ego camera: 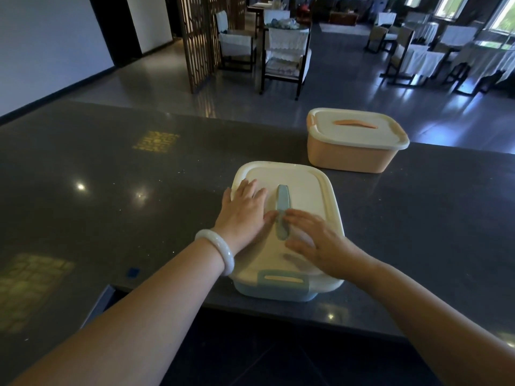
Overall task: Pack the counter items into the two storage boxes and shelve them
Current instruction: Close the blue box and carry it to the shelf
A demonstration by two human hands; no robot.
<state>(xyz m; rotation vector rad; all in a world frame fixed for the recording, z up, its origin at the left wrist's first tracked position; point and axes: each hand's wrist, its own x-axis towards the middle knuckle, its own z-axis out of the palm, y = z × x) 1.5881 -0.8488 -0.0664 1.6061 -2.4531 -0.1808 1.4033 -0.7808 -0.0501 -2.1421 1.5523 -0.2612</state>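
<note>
The dark, glossy, speckled counter [111,176] spreads before me. At its near edge sits my rounded blue box [278,293], its smooth cream lid [303,185] on; the lidded peach box [348,157] stands farther back, to the right. My left hand [245,213] and right hand [320,243] lie flat on the lid, either side of its slim blue handle [282,210].

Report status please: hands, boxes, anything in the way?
Left hand flat on blue box lid, right hand open beside its handle. Both boxes lidded; orange box apart, far right on counter. Nothing between them.

Blue box [278,294] contents hidden under lid [305,190], right hand [316,242] blurred
</note>
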